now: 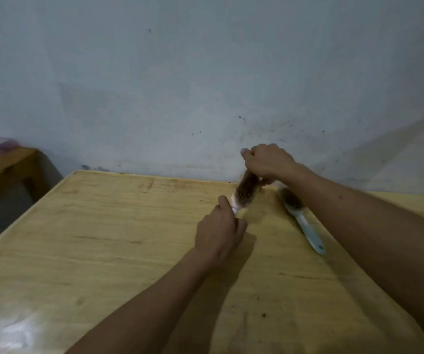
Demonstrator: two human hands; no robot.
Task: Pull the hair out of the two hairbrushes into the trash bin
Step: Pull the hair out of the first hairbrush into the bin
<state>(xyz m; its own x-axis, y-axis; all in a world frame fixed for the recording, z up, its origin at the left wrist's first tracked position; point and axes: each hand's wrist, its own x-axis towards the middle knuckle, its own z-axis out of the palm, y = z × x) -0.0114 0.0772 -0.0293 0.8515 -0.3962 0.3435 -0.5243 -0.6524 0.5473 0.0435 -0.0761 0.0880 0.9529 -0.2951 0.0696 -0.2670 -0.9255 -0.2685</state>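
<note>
A pale pink hairbrush (244,194) full of brown hair is held above the wooden table (103,238) near its far edge. My left hand (219,232) grips the brush's handle end. At the top of the brush head, my right hand (267,162) is closed on the hair. A second hairbrush (301,217), light blue with hair in its bristles, lies flat on the table just right of the first, its head partly hidden under my right forearm. No trash bin is in view.
A stained white wall (205,85) rises directly behind the table. At the far left stands another wooden piece of furniture (3,164) with something pink on top. A gap with dark floor separates it from the table.
</note>
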